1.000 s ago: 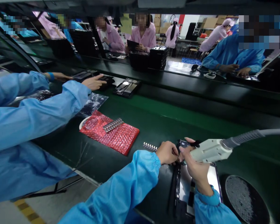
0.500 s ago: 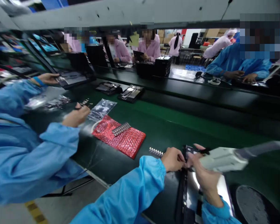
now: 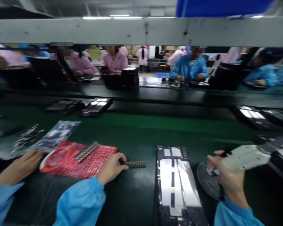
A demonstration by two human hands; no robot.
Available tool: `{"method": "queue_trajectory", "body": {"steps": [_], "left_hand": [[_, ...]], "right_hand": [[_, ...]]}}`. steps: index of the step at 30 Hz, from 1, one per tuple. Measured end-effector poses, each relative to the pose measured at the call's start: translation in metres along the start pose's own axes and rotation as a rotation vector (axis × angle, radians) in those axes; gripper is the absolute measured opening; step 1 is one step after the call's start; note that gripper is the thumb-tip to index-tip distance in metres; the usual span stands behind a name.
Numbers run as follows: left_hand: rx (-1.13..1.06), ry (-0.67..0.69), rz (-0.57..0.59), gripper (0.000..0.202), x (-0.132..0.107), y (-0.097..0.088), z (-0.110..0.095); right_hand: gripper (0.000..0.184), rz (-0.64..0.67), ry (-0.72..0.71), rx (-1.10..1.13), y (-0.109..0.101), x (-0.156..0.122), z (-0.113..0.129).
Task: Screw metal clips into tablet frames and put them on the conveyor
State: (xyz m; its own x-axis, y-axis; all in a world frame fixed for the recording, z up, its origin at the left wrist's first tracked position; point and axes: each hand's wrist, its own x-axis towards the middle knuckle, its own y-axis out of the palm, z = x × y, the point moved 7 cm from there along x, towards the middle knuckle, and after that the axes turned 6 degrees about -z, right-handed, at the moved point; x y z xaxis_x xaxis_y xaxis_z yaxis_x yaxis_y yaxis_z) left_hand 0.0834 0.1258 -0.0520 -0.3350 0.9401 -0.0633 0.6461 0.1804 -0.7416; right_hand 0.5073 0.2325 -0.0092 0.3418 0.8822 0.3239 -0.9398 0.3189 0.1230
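Note:
My left hand (image 3: 112,168) pinches the end of a dark strip of small parts (image 3: 137,164) lying along the green table, just right of the red bubble-wrap bag (image 3: 61,160). A second strip (image 3: 87,151) rests on that bag. In my right hand (image 3: 230,175) is a pale corded electric screwdriver (image 3: 246,158), its tip over a round dark dish (image 3: 208,180). Between my hands lies an opened tablet (image 3: 176,179) with silver battery packs and black edges; neither hand touches it.
A co-worker's hand (image 3: 20,166) rests at the left, beside a clear plastic bag (image 3: 58,133) and loose small parts (image 3: 28,136). More opened tablets (image 3: 96,106) lie at the back and right (image 3: 254,116). Across the bench, people in pink and blue work.
The view has swung right. My left hand has left the tablet and taken hold of the strip's end. My right hand has moved the screwdriver off the tablet, over to the dish.

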Motion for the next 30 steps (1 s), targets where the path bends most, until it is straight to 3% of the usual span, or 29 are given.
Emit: {"method": "queue_trajectory", "body": {"steps": [4, 7, 12, 15, 20, 25, 30], "left_hand": [[-0.281, -0.140, 0.141, 0.028, 0.001, 0.012, 0.002], [-0.219, -0.155, 0.199, 0.032, 0.001, 0.013, 0.000], [0.059, 0.076, 0.033, 0.029, -0.001, 0.006, -0.011], [0.112, 0.129, -0.031, 0.035, -0.011, 0.007, -0.013], [-0.047, 0.073, -0.119, 0.051, -0.022, 0.003, -0.004], [-0.232, -0.031, -0.261, 0.051, -0.025, -0.012, 0.005], [-0.324, 0.101, -0.256, 0.046, -0.028, 0.000, -0.032]], "right_hand": [[0.034, -0.113, -0.014, 0.041, -0.015, 0.009, -0.015], [0.033, -0.124, -0.003, 0.062, -0.012, 0.010, -0.020], [0.032, -0.086, 0.020, 0.009, 0.002, 0.010, -0.018], [0.031, -0.066, 0.017, -0.019, 0.007, 0.010, -0.018], [0.033, -0.024, 0.025, -0.022, 0.009, 0.010, -0.025], [0.029, -0.034, 0.031, -0.020, 0.011, 0.009, -0.029], [0.030, -0.029, 0.020, -0.037, 0.012, 0.008, -0.025]]}}
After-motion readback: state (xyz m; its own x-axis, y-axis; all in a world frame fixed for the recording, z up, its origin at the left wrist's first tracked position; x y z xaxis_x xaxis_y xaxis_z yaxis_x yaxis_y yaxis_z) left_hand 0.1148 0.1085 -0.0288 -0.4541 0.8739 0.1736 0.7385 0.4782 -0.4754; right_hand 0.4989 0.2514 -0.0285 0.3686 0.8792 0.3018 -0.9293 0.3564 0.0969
